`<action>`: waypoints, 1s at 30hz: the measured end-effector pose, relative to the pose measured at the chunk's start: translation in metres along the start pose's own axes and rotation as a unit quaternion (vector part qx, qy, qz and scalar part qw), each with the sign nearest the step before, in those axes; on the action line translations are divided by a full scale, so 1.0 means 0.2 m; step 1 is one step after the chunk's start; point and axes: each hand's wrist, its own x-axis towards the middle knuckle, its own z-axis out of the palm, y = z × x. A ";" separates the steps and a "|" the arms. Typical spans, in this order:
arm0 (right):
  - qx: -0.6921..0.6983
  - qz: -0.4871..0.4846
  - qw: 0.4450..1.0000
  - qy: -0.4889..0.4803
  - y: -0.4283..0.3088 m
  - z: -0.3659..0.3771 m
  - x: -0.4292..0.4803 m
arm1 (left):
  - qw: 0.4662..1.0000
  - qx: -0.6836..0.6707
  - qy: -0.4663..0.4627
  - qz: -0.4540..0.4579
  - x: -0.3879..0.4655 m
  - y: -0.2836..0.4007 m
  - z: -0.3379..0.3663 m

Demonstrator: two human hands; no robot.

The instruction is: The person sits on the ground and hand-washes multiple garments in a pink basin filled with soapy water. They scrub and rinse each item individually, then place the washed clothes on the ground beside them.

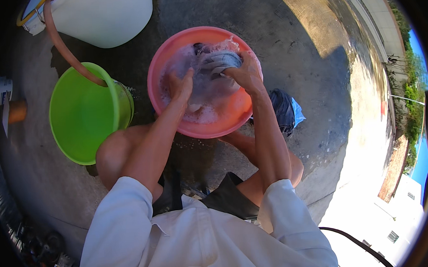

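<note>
A pink plastic basin [208, 133] of sudsy, cloudy water [211, 88] sits on the ground in front of me. Inside it, my right hand [246, 72] grips a wet grey cloth [220, 61] at the right side, and water splashes up just beyond the cloth. My left hand [181, 85] dips into the suds on the left, its thumb raised. The other fingers are partly hidden by the water, so I cannot tell whether they hold anything. A small dark piece [198, 47] shows at the cloth's far side.
Left of the basin stands a lime-green bucket [82, 115] with a brown hose [66, 54] hanging into it. A large white container [110, 19] is behind. Dark clothing [282, 108] and a blue plastic piece [298, 111] lie on the wet concrete [306, 92] at right.
</note>
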 end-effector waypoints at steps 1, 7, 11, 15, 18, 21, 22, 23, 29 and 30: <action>0.035 -0.031 0.999 0.014 -0.12 -0.04 -0.10 | 0.977 -0.144 -0.098 -0.119 -0.04 0.06 -0.02; 0.037 -0.268 0.962 -0.028 -0.56 0.14 -0.74 | 0.726 -0.531 -0.380 -0.215 -0.13 0.13 -0.07; -0.002 -0.325 0.946 0.001 -0.40 0.39 -0.76 | 0.782 -0.529 -0.297 -0.142 -0.12 0.07 -0.11; -0.057 -0.156 0.978 0.123 0.23 0.40 -0.17 | 0.860 -0.435 -0.253 -0.090 -0.06 0.06 -0.05; -0.047 0.146 0.988 0.033 0.48 0.25 0.18 | 0.903 -0.325 -0.267 -0.085 -0.03 0.08 -0.01; 0.087 0.150 0.972 0.158 0.39 0.31 0.12 | 0.953 -0.214 -0.182 -0.112 -0.02 0.06 -0.07; 0.015 0.123 0.967 0.222 0.51 0.43 0.10 | 0.973 -0.150 -0.143 -0.103 -0.02 0.01 -0.04; -0.030 0.122 0.971 0.201 0.53 0.54 0.07 | 0.988 -0.086 -0.095 -0.088 0.03 -0.03 -0.01; -0.252 0.069 0.960 -0.100 0.92 0.60 0.20 | 0.956 -0.065 -0.190 -0.215 0.23 -0.18 0.12; -0.109 0.150 0.978 -0.095 0.86 0.51 0.22 | 0.961 -0.106 -0.152 -0.207 0.21 -0.18 0.09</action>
